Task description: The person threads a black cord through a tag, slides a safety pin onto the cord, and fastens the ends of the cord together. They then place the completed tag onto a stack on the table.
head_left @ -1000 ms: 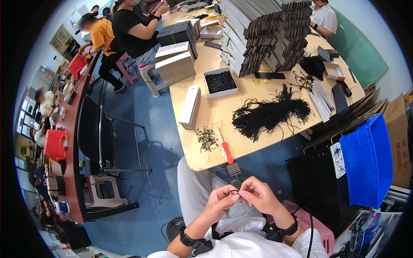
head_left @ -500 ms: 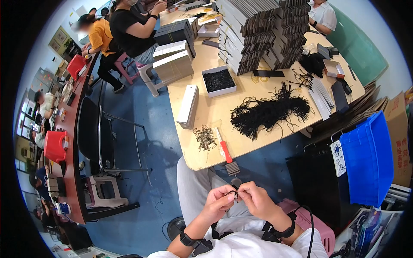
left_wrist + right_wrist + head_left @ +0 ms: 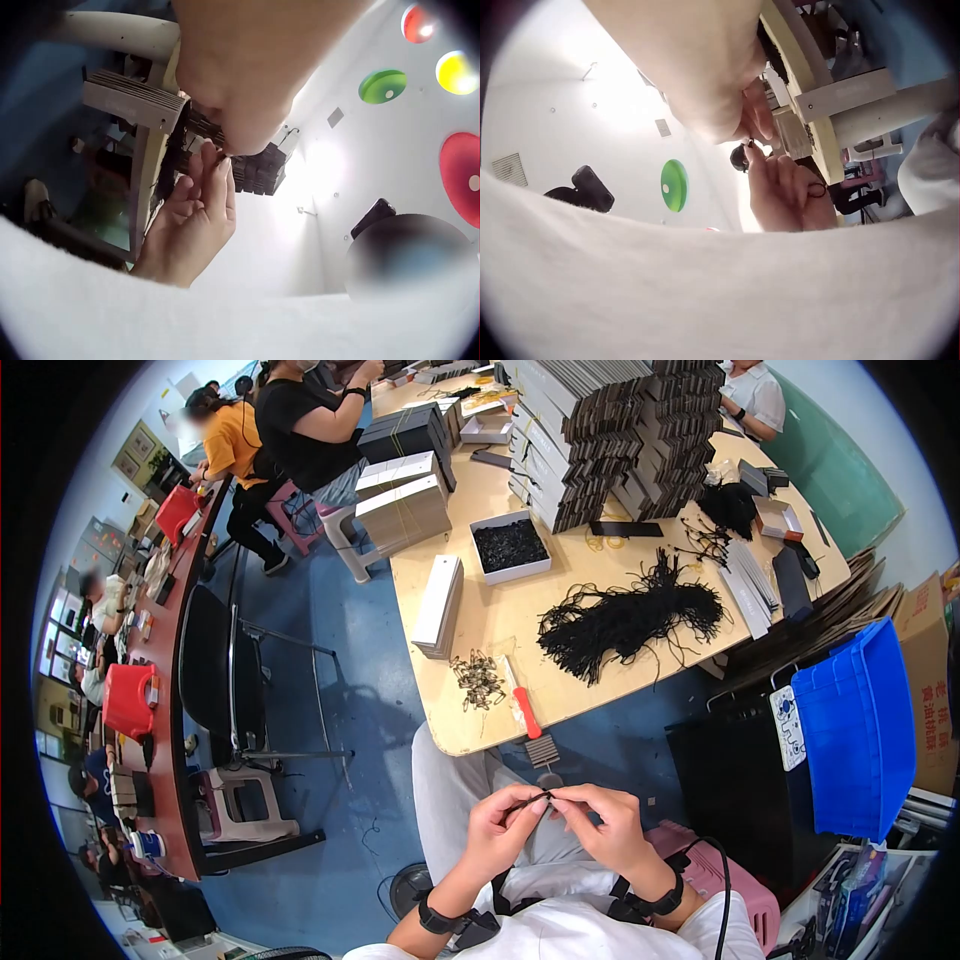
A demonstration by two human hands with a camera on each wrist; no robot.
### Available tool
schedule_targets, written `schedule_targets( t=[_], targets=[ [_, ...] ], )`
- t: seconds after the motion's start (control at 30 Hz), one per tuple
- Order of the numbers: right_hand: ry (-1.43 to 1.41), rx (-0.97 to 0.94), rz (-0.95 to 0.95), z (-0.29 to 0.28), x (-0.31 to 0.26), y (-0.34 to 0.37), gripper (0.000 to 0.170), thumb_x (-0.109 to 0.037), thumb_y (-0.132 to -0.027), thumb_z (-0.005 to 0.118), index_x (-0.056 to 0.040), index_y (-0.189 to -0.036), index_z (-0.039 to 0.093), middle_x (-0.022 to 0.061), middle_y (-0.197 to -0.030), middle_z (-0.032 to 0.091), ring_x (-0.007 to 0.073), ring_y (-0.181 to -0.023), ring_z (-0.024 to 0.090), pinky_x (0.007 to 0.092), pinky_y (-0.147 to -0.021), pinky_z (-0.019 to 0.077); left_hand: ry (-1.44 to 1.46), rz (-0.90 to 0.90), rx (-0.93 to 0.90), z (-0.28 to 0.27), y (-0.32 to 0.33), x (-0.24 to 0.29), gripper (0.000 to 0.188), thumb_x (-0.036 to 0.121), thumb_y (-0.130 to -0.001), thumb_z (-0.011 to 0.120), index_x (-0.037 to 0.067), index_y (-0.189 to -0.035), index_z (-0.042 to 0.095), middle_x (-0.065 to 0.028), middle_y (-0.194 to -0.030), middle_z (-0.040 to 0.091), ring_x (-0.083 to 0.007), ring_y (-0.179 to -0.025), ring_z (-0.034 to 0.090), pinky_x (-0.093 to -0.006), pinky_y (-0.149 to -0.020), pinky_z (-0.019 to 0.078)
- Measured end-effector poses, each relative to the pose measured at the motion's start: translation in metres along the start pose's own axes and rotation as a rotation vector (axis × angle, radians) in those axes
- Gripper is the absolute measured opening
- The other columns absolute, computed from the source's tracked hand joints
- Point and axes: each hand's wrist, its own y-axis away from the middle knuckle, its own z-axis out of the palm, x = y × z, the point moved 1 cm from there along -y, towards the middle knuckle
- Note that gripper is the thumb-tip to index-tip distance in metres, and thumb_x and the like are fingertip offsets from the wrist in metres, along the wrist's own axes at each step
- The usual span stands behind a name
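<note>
Over the lap, my left hand (image 3: 500, 825) and right hand (image 3: 607, 828) meet at the fingertips. Between them is a short piece of black cord (image 3: 546, 795), which the thumb and forefinger of each hand pinch. A loop of black cord (image 3: 817, 190) shows against the left hand's curled fingers in the right wrist view. In the left wrist view the right hand (image 3: 196, 221) reaches up to the left fingertips, and the pinched spot is mostly covered by fingers. The tabletop's near corner, with a pile of small metal clips (image 3: 480, 680) and a red-handled cutter (image 3: 525, 712), lies just beyond the hands.
On the wooden table (image 3: 480, 732) lie a bundle of black cords (image 3: 630, 622), a white box (image 3: 512, 573) of small black pieces, a white card stack (image 3: 438, 608) and tall grey card stacks (image 3: 600, 430). A blue crate (image 3: 855, 730) stands right. Other people work further back.
Both hands have shifted slightly, with the fingertips now level and close together on the cord. The cord loop that showed between the fingers earlier now appears drawn into a short line.
</note>
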Motion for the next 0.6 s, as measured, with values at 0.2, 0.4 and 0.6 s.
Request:
schedule_targets(
  t=[0.2, 0.4, 0.6],
  targets=[
    [0.228, 0.063, -0.13, 0.001, -0.001, -0.005, 0.012, 0.003, -0.081, 0.066, 0.0011, -0.092, 0.063, 0.0119, -0.073, 0.065, 0.0214, -0.057, 0.063, 0.0305, -0.052, 0.0491, -0.328, 0.103, 0.189, 0.011, 0.002, 0.006, 0.008, 0.002, -0.088, 0.065, -0.001, -0.094, 0.065, -0.0002, -0.077, 0.059, -0.0014, -0.057, 0.04, -0.0194, -0.049, 0.0318],
    [0.289, -0.013, -0.075, 0.0, -0.003, -0.01, 0.008, 0.002, -0.084, 0.062, 0.0, -0.09, 0.058, 0.0114, -0.075, 0.062, 0.0274, -0.065, 0.063, 0.034, -0.055, 0.0494, -0.691, 0.242, 0.272, 0.02, -0.003, 0.016, 0.01, 0.003, -0.084, 0.068, 0.002, -0.093, 0.066, -0.0045, -0.068, 0.053, -0.0093, -0.05, 0.041, -0.0246, -0.046, 0.0338],
    [0.3, -0.096, -0.027, -0.004, 0.0, -0.011, 0.005, -0.002, -0.086, 0.06, -0.0008, -0.091, 0.057, 0.0109, -0.076, 0.062, 0.0266, -0.065, 0.064, 0.0343, -0.056, 0.0499, -0.774, 0.322, 0.233, 0.017, -0.006, 0.013, 0.013, 0.002, -0.082, 0.07, 0.005, -0.093, 0.066, -0.006, -0.067, 0.053, -0.0138, -0.049, 0.043, -0.0278, -0.046, 0.0372]
  ],
)
